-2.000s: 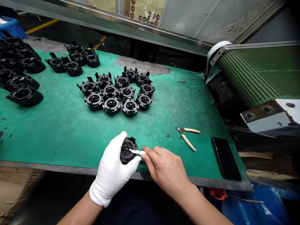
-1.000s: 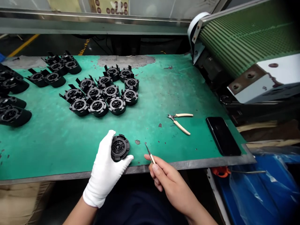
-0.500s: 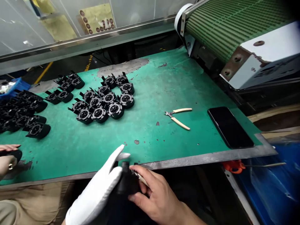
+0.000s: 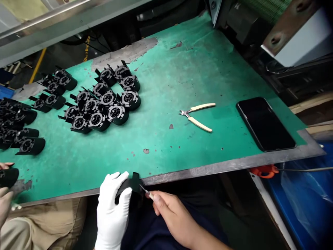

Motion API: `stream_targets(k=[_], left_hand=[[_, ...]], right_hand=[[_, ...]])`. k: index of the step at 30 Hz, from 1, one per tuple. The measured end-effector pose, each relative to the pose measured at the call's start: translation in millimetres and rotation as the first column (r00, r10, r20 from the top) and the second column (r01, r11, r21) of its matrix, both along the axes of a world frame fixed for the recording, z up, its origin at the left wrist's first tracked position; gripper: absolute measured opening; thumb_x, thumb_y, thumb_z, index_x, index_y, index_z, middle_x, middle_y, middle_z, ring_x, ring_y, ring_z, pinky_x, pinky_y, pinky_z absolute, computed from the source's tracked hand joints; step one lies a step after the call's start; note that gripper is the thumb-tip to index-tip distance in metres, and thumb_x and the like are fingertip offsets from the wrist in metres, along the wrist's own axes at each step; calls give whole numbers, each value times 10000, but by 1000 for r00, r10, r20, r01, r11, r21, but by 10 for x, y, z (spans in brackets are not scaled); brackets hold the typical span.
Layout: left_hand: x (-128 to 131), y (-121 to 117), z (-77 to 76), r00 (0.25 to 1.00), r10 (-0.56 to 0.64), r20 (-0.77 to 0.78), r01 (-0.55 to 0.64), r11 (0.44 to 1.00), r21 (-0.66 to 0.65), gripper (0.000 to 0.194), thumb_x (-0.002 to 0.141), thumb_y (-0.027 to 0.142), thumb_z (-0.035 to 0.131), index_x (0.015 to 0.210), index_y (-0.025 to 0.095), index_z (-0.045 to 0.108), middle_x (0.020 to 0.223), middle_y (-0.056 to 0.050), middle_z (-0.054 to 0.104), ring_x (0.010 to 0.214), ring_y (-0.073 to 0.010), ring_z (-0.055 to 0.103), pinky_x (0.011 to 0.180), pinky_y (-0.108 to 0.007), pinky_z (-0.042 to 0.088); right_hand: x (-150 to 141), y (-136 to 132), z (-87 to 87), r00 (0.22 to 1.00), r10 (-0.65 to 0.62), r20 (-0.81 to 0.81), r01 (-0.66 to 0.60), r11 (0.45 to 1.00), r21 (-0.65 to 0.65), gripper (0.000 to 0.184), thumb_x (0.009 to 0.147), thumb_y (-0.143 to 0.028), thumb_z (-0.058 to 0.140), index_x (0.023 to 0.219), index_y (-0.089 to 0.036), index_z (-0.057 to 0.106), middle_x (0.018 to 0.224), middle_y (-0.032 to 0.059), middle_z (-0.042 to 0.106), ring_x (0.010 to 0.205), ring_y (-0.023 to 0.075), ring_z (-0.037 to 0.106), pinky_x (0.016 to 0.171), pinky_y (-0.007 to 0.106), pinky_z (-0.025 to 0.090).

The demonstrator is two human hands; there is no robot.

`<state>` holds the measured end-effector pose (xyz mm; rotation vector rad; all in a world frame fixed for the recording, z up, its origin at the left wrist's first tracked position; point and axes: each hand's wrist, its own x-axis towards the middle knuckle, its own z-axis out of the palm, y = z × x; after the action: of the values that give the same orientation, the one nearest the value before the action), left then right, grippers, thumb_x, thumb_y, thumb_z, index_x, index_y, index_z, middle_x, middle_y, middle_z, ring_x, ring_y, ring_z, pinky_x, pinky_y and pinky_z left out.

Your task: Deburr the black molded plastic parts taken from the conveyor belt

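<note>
My left hand (image 4: pixel 113 208), in a white glove, curls its fingers and thumb around a black cylindrical plastic part (image 4: pixel 133 185) at the front edge of the table. A tab stands up from the part's rim. From the right, my bare right hand (image 4: pixel 169 210) pinches a small tool (image 4: pixel 146 190) with a thin, pointed metal tip. That tip meets the side of the black part, near the tab. Most of the tool's handle is hidden in my fingers, and the part's lower side is in shadow.
Several similar black parts (image 4: pixel 97 119) stand in groups on the green table (image 4: pixel 166 149). Cream-handled nippers (image 4: pixel 197 116) lie spread, left of a black phone (image 4: pixel 266 123). At far left, another person's hand (image 4: pixel 5 203) is near a black part (image 4: pixel 9 177). A conveyor frame (image 4: pixel 299 38) overhangs the back right.
The view has tipped downward. My left hand has closed its fingers further around the black part. My right hand has drawn back slightly, and the tool's pointed tip now shows.
</note>
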<state>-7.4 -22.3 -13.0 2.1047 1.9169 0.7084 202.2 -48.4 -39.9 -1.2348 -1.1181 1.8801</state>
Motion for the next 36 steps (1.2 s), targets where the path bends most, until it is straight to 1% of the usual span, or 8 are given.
stream_targets(k=[6,11,17,21,26,30,33,36], left_hand=[[12,-59,-18,999,-17,27,17,1000,1,336,1009,352,565,1300,199,630,1336,-91,636,1367,-236,511,1230,-406,346],[-6,-52,-29,998,-38,59,38,999,-4,370,995,383,588,1299,179,638,1325,-132,634,1363,-303,518,1219,-523,360],[-4,-26,-94,984,-106,146,94,992,85,441,975,477,600,1283,168,662,1153,-144,688,1175,-343,626,1150,-692,390],[8,-34,-113,981,-120,152,108,990,86,441,981,489,580,1312,205,646,1136,-129,679,1168,-341,623,1151,-701,386],[-24,-50,-122,981,-123,150,111,990,85,385,989,415,576,1322,228,619,1189,-121,660,1227,-332,589,1190,-676,353],[-59,-55,-135,978,-132,159,123,990,66,349,986,347,584,1315,233,610,1246,-110,651,1254,-310,579,1211,-635,343],[-17,-94,-74,976,-138,166,127,989,77,347,975,291,599,1319,249,609,1269,-92,648,1274,-298,574,1231,-623,323],[50,-153,105,968,-144,204,139,990,34,416,964,390,627,1361,274,593,1320,-85,644,1325,-320,556,1261,-634,275]], right_hand=[[-123,117,-170,1000,8,-22,-7,1000,17,450,1084,-518,369,775,-201,453,730,-36,438,704,124,398,660,274,316],[-75,154,-144,999,25,-34,-23,998,55,379,1093,-430,387,846,-198,555,796,-26,530,779,136,480,743,271,352],[-68,153,-177,997,49,63,-51,998,43,395,1086,-415,383,758,-203,439,723,-40,442,718,126,432,693,284,309],[-91,154,-159,994,51,100,-55,998,40,426,1082,-426,372,717,-206,352,690,-44,354,677,124,359,649,299,270],[-98,146,-126,995,19,95,-23,999,49,450,1083,-456,369,724,-196,448,703,-36,415,689,127,381,647,290,307],[-78,65,-61,998,-58,4,58,996,61,413,1070,-509,410,1001,-179,649,706,-39,444,666,119,410,654,267,378],[-86,4,2,995,-65,-72,72,992,99,505,950,-494,670,1356,-212,571,726,-58,480,641,110,465,641,239,438],[-79,1,57,986,-139,-90,154,971,184,569,938,-412,699,1460,-245,547,1074,53,660,918,171,644,845,288,541]])
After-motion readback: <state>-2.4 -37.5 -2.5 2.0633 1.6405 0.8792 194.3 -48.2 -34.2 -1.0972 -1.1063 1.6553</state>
